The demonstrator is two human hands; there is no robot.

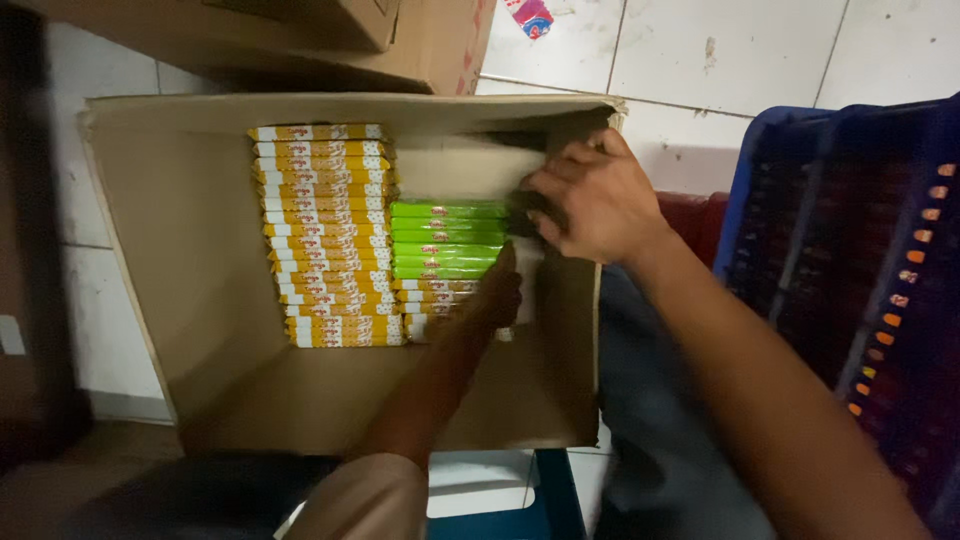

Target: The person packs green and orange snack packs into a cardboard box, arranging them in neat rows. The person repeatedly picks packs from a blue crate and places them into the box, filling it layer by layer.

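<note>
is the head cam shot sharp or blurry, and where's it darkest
Head view: soft throughout, print on the yellow packs unreadable; right hand and left hand slightly smeared; darkest at the left edge and over the blue crate; floor tiles brightest.

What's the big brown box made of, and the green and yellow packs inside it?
The big brown box looks like cardboard: dull tan, with folded flaps. The green packs and yellow packs seem to be thin printed card or glossy wrapper; they shine a little, but I cannot tell which. The left hand and right hand press against the green ones.
</note>
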